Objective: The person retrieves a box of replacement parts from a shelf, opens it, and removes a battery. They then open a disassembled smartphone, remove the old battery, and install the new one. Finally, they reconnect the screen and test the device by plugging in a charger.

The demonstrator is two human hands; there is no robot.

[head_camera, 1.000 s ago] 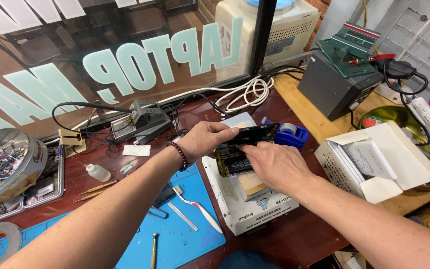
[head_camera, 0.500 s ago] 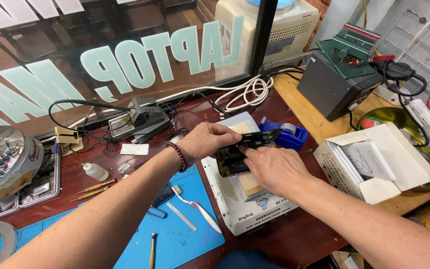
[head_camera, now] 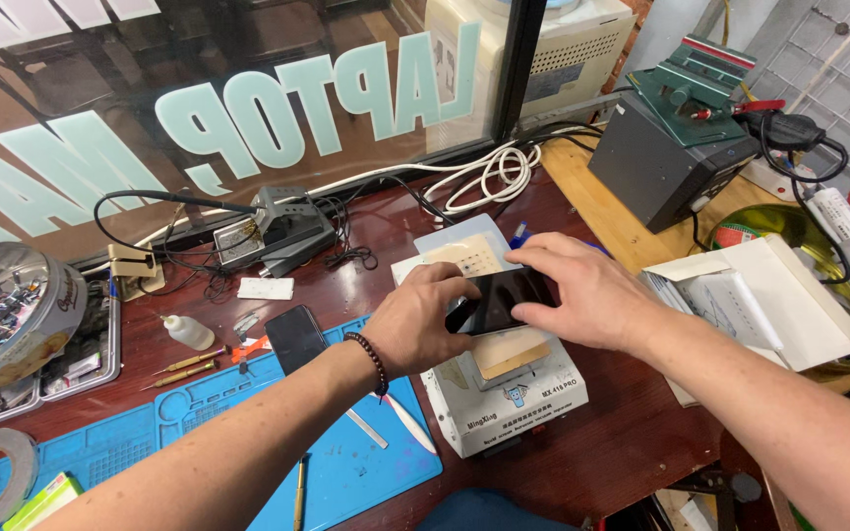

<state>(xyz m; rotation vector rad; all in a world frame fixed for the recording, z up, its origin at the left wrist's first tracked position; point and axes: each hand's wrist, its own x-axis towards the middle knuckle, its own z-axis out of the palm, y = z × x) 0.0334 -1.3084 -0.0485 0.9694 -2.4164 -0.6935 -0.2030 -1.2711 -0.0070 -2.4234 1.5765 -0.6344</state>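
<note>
Cluttered reddish desk (head_camera: 632,442), window behind. Left hand (head_camera: 423,320) and right hand (head_camera: 582,290) pinch a dark phone (head_camera: 499,300) by its ends over the white heating machine (head_camera: 504,388). Judged step: seating it; needs level lowering.

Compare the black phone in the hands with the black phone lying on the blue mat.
The held phone sits over the white machine, gripped by the left hand and right hand; the mat phone lies untouched on the blue mat. Both are dark, glossy slabs.
</note>
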